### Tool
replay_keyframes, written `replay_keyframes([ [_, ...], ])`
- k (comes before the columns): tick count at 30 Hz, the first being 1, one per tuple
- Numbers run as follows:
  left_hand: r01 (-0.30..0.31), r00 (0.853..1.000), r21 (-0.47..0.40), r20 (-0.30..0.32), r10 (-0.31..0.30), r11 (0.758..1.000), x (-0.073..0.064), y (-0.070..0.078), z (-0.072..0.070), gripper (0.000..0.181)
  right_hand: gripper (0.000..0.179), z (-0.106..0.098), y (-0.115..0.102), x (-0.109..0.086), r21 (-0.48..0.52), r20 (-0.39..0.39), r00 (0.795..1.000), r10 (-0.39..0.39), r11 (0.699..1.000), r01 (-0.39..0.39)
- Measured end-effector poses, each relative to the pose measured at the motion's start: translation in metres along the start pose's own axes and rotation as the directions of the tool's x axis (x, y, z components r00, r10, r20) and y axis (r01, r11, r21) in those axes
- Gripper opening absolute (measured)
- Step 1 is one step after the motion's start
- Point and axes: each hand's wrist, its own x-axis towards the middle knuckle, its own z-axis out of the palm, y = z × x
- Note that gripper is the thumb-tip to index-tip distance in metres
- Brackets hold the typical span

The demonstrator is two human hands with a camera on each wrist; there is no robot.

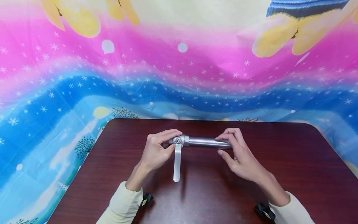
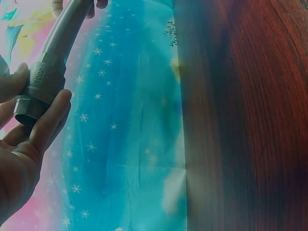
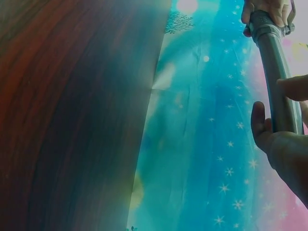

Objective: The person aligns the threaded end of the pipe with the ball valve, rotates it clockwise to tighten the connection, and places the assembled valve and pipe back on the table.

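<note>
Above the table, my left hand (image 1: 158, 151) grips a steel ball valve (image 1: 178, 140) between thumb and fingers. The valve's flat lever (image 1: 177, 163) points down toward me. A smooth metal pipe (image 1: 205, 142) extends from the valve's hex end toward the right. My right hand (image 1: 243, 158) is loosely around the pipe's far end, its fingers touching the top and its thumb apart below. In the left wrist view the valve body (image 2: 42, 79) shows raised lettering and an open hex end. The right wrist view shows the pipe (image 3: 276, 72) running between the right thumb and fingers.
Under both hands is a dark reddish-brown wooden table (image 1: 201, 193) with rounded far corners. A colourful printed cloth (image 1: 167, 68) with snowflakes hangs behind and beside it. Black straps (image 1: 264, 211) sit at both wrists by the pale sleeves.
</note>
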Motion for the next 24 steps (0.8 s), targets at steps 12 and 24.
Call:
replay_keyframes([
  [12,0.047,0.999,-0.024,-0.002,-0.047,0.999,0.0,0.001,-0.002,0.041,0.048,-0.005,0.006,0.003,0.061,-0.026,0.995,-0.097,0.993,0.099],
  [24,0.003,1.0,-0.03,-0.012,-0.003,1.0,0.0,0.004,-0.004,0.043,0.054,-0.002,0.01,0.003,0.115,-0.1,0.99,-0.095,0.988,0.106],
])
